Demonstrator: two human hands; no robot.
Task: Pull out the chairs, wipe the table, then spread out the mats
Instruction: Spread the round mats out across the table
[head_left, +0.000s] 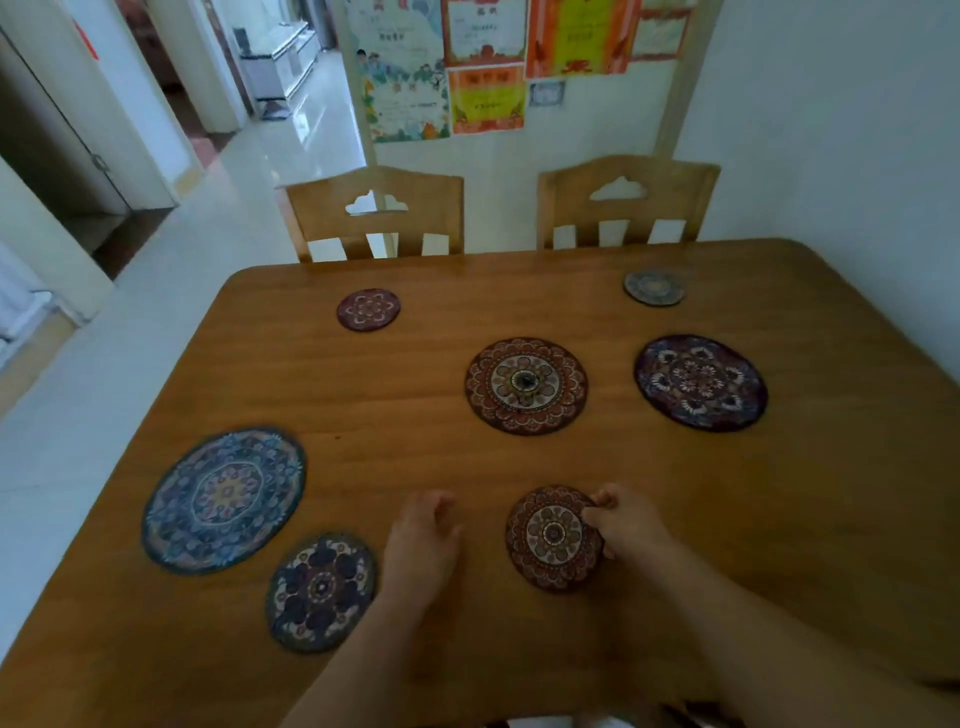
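Several round patterned mats lie spread on the wooden table (415, 405). My right hand (628, 525) pinches the right edge of a small red-brown mat (548, 540) lying near the front middle. My left hand (423, 535) hovers just left of that mat, fingers loosely curled, holding nothing. A large blue mat (223, 499) and a smaller dark mat (321, 590) lie at the front left. A red mat (525, 384) and a dark purple mat (700, 382) sit mid-table. Two small mats, the red coaster (368, 309) and the grey-blue coaster (654, 287), lie near the far edge.
Two wooden chairs, the left chair (374, 218) and the right chair (626, 202), stand against the table's far side. A white wall (831, 130) runs along the right; posters hang behind the chairs. Tiled floor (156, 322) opens to the left toward a hallway.
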